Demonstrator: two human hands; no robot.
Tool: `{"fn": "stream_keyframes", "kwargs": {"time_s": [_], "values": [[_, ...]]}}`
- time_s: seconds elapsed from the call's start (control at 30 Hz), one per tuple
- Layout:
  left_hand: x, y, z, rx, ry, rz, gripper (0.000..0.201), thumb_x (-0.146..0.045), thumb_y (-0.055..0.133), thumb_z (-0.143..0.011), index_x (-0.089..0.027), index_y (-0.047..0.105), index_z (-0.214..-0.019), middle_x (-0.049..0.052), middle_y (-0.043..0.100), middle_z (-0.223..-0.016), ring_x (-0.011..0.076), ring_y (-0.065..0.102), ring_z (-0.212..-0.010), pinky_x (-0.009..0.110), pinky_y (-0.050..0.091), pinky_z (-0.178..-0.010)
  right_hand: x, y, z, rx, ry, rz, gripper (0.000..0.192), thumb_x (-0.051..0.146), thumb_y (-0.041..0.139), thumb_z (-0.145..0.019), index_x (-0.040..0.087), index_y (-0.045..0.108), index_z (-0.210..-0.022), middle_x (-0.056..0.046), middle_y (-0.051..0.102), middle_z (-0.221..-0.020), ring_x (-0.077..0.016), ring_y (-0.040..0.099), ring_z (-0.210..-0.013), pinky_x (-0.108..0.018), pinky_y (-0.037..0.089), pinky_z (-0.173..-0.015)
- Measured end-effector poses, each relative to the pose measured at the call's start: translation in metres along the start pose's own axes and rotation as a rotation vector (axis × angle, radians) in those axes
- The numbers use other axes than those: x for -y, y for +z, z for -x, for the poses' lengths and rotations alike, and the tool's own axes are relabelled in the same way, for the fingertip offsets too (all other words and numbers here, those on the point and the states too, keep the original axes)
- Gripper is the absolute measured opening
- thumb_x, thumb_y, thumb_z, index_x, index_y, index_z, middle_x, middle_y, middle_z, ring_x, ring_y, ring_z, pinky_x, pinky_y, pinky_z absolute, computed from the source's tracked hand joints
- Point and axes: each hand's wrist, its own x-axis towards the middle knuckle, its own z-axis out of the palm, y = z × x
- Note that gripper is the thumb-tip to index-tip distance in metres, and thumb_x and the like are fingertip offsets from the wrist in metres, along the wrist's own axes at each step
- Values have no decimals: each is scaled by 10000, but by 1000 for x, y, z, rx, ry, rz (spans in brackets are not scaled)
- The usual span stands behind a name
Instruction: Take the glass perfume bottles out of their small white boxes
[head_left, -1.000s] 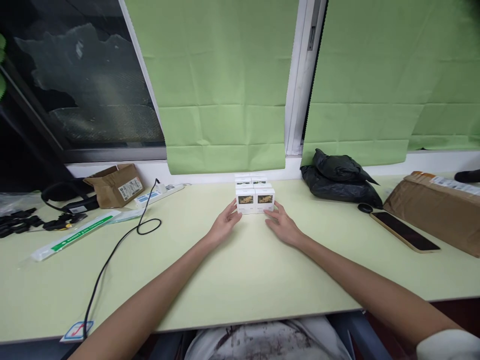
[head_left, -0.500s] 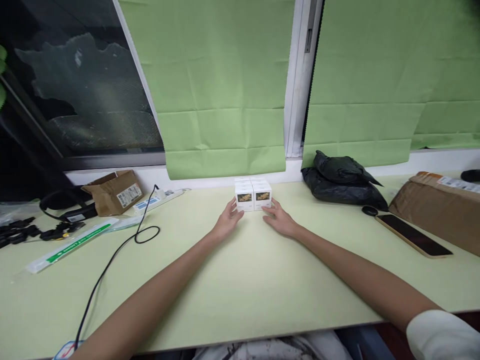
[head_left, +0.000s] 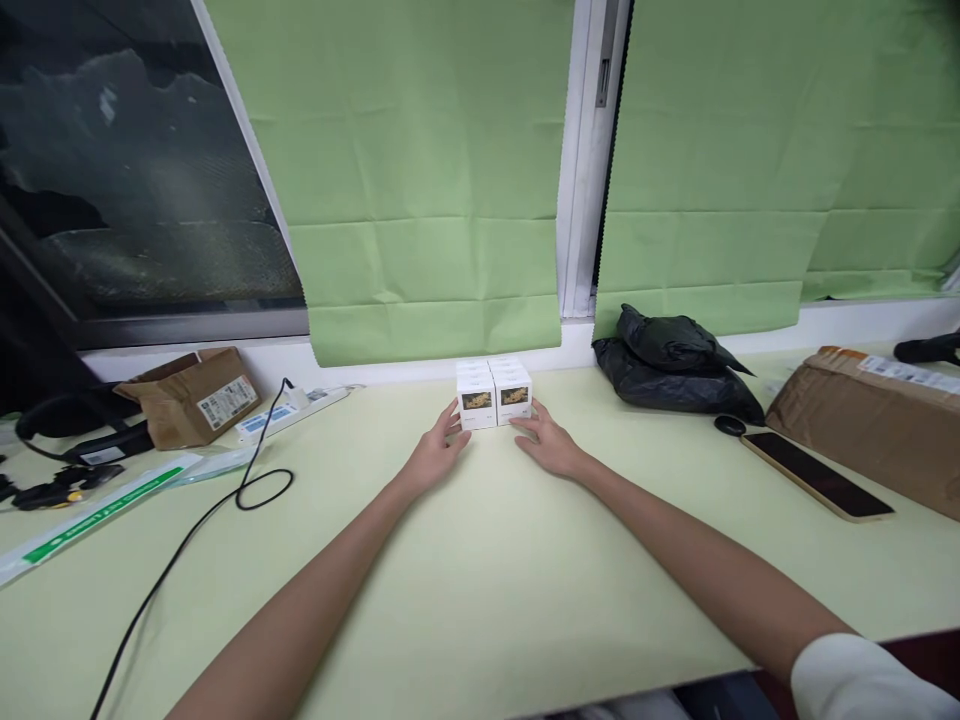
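Several small white boxes (head_left: 478, 410) with a dark and gold picture on their fronts stand in two rows side by side on the table, near the wall. My left hand (head_left: 436, 447) is at their left side, its fingers along the left row and its thumb by the front lower corner. On the other side, my right hand (head_left: 551, 443) has its fingers against the right row, with one finger across the lower front. The boxes are gripped between both hands. The fingertips at the sides are partly hidden.
At left lie a brown carton (head_left: 187, 400), a white power strip (head_left: 300, 410), a long green-and-white packet (head_left: 105, 515) and a looping black cable (head_left: 172, 560). At right are a black plastic bag (head_left: 675, 370), a phone (head_left: 817, 475) and a cardboard box (head_left: 862, 420).
The view has turned slightly to the right, so things appear shifted left. Both hands stay at the sides of the white boxes, which seem to stand where they were.
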Motion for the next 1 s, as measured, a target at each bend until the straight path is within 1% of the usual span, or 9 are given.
{"fn": "stream_keyframes", "kwargs": {"time_s": [0.07, 0.13, 0.23, 0.33, 0.53, 0.73, 0.83, 0.9, 1.0], "values": [[-1, 0, 3, -36, -20, -84, 743, -495, 589, -982, -318, 297, -1641, 132, 545, -1559, 294, 579, -1378, 436, 493, -1077, 0, 1, 0, -7, -27, -3, 502, 330, 636, -949, 237, 652, -1442, -87, 288, -1709, -317, 483, -1470, -467, 331, -1267], [-2, -1, 7, -73, -12, -247, 684, -488, 570, -986, -283, 366, -1606, 138, 590, -1509, 320, 558, -1384, 474, 447, -1112, 0, 2, 0, -4, -34, 23, 483, 324, 613, -964, 236, 656, -1437, -94, 387, -1663, -315, 427, -1508, -470, 320, -1268], [0, -1, 11, -64, 40, -537, 502, -473, 509, -1012, -246, 533, -1460, 133, 613, -1472, 347, 520, -1396, 541, 346, -1169, 4, 3, 2, 8, 38, 171, 454, 338, 547, -1004, 249, 654, -1437, -108, 468, -1611, -335, 372, -1530, -509, 338, -1231], [1, -1, 14, -36, 51, -672, 388, -448, 443, -1045, -239, 610, -1325, 114, 604, -1479, 319, 530, -1370, 526, 348, -1154, 10, 3, 5, 5, 116, 319, 439, 342, 474, -1040, 249, 654, -1429, -121, 523, -1562, -355, 370, -1507, -536, 342, -1187], [4, 0, 15, -17, 54, -727, 400, -467, 412, -1061, -256, 590, -1349, 94, 580, -1509, 296, 509, -1406, 489, 351, -1158, 17, 0, 11, 32, 76, 385, 436, 336, 440, -1061, 245, 626, -1444, -115, 537, -1553, -317, 437, -1429, -477, 340, -1152], [5, -2, 17, 15, 64, -740, 443, -484, 387, -1068, -237, 573, -1386, 105, 553, -1539, 302, 488, -1430, 496, 350, -1169, 18, -3, 15, 106, 50, 493, 501, 384, 355, -1094, 222, 514, -1541, -165, 457, -1614, -324, 406, -1470, -486, 323, -1151], [4, -3, 19, 34, 67, -739, 471, -503, 383, -1068, -231, 565, -1405, 108, 532, -1562, 309, 473, -1447, 499, 347, -1180, 18, -5, 18, 117, 44, 513, 510, 404, 337, -1101, 228, 496, -1553, -165, 436, -1630, -330, 393, -1484, -493, 315, -1152], [3, -4, 20, 47, 70, -737, 485, -513, 376, -1069, -229, 560, -1417, 108, 522, -1573, 313, 465, -1456, 503, 348, -1184, 19, -6, 19, 101, 24, 532, 489, 398, 354, -1099, 229, 523, -1525, -166, 481, -1592, -328, 439, -1442, -478, 337, -1128], [2, -5, 21, 60, 62, -739, 497, -514, 368, -1070, -224, 557, -1428, 111, 513, -1584, 317, 457, -1465, 509, 349, -1187, 21, -8, 21, 67, -20, 570, 415, 364, 399, -1087, 219, 600, -1419, -162, 610, -1407, -306, 566, -1261, -432, 398, -1040]]}}
